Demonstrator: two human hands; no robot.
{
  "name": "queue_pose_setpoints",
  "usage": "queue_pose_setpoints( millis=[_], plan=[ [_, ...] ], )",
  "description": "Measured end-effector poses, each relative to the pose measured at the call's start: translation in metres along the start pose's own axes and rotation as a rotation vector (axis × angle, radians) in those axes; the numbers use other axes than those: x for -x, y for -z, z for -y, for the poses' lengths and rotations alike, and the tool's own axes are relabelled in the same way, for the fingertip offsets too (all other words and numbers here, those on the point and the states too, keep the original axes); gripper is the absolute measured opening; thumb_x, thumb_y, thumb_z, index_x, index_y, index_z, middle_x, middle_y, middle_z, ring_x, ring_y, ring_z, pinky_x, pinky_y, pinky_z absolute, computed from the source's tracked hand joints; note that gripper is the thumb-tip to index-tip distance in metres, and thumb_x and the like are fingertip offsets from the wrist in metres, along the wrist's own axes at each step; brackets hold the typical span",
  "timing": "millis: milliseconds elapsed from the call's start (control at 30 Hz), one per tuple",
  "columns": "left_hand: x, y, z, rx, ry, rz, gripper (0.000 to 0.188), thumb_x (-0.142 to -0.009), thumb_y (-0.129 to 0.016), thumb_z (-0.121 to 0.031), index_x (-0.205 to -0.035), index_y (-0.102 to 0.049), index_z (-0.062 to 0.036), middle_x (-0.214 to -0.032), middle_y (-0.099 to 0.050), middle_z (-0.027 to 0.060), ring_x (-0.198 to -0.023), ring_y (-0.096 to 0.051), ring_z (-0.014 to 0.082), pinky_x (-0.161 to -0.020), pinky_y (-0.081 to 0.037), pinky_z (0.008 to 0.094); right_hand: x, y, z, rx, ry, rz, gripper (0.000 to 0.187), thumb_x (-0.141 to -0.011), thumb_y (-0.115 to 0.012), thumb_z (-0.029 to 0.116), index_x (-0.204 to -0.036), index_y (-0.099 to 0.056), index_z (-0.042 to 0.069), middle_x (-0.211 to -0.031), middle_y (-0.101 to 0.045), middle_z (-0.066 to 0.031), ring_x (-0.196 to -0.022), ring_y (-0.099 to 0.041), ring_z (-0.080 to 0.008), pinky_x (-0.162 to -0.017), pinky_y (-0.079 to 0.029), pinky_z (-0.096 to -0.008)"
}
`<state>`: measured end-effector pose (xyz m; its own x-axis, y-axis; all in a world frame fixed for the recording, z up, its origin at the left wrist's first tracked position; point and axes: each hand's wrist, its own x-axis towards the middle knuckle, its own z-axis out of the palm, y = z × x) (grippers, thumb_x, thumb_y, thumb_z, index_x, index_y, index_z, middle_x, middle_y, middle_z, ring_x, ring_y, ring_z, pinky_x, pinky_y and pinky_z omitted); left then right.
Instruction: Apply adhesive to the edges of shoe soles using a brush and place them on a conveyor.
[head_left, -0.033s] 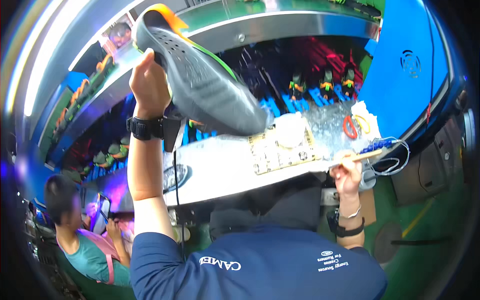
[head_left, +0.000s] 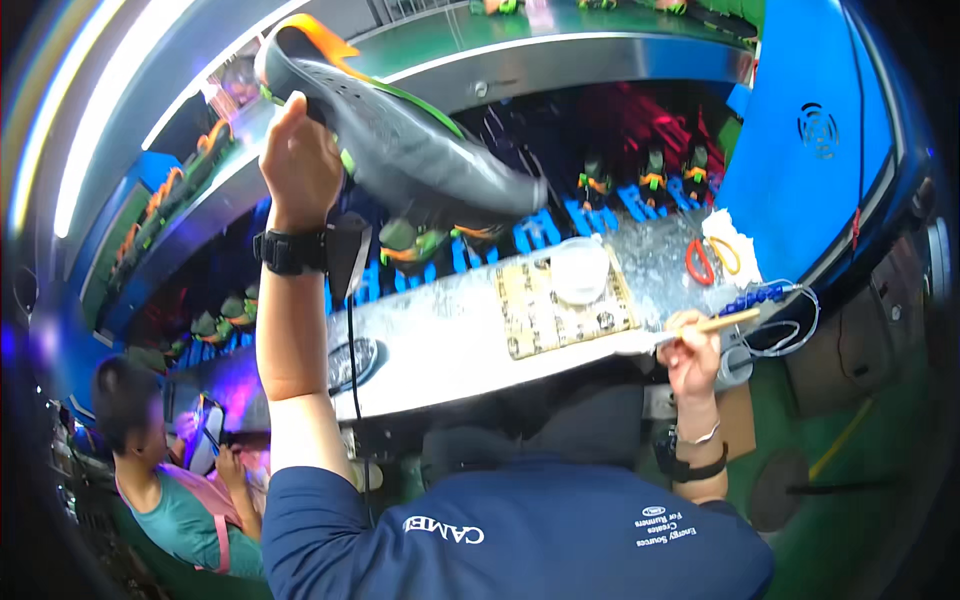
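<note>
Shoe (head_left: 410,140) dark grey, smooth with a dull sheen, small holes near the opening, orange strip at the collar, green edging; its lower side blurs. Bench (head_left: 430,345) pale and shiny; on it a patterned yellowish mat (head_left: 535,325) under a round whitish plastic tub (head_left: 580,272). Compared with the earlier frame, the shoe's toe end sits higher, uncovering more of a green-and-orange shoe (head_left: 408,240) behind; tub and mat look sharper, less washed out by glare. Left hand (head_left: 303,170) closes on the shoe's heel end, thumb up, other fingers partly hidden; the rest extends rightward from the grip, toe unsupported above the bench. Right hand (head_left: 692,355) pinches a pale wooden stick (head_left: 733,321) near the bench edge, well apart from the shoe.
</note>
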<state>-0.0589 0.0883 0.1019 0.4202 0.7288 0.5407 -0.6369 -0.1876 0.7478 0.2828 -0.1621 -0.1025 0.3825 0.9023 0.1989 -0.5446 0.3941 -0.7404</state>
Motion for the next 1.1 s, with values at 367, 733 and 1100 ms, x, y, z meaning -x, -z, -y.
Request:
queue_pose_setpoints(
  millis=[367, 733, 1100],
  plan=[
    [-0.126, -0.012, 0.039, -1.365, -1.106, -0.494, 0.085, -0.052, -0.079, -0.016, -0.114, -0.022, -0.002, -0.11, -0.031, 0.0178, -0.1, -0.039, 0.026, -0.086, -0.037, 0.0362, 0.002, 0.011, 0.001, -0.121, -0.013, 0.001, 0.013, -0.071, -0.05, 0.012, -0.074, -0.049, 0.0, -0.065, -0.05, -0.0087, -0.043, -0.038, -0.0093, -0.038, -0.033, -0.0209],
    [-0.081, -0.031, 0.056, -1.202, -0.443, -0.378, 0.083, -0.06, -0.074, -0.029, -0.117, -0.024, 0.0065, -0.113, -0.034, 0.0231, -0.093, -0.052, 0.0304, -0.076, -0.045, 0.0309, -0.014, 0.015, -0.009, -0.121, -0.081, -0.039, 0.013, -0.069, -0.05, 0.011, -0.073, -0.049, -0.001, -0.066, -0.051, -0.0102, -0.042, -0.039, -0.0097, -0.038, -0.034, -0.0208],
    [-0.254, -0.086, 0.068, -2.388, 0.196, 0.349, 0.069, -0.065, -0.051, -0.062, -0.095, -0.057, -0.0003, -0.087, -0.06, 0.013, -0.074, -0.058, 0.0246, -0.07, -0.042, 0.0311, -0.032, -0.02, -0.013, -0.097, -0.068, 0.004, 0.014, -0.069, -0.049, 0.012, -0.075, -0.046, 0.0, -0.063, -0.047, -0.0103, -0.042, -0.037, -0.0098, -0.036, -0.033, -0.0203]
  ],
)
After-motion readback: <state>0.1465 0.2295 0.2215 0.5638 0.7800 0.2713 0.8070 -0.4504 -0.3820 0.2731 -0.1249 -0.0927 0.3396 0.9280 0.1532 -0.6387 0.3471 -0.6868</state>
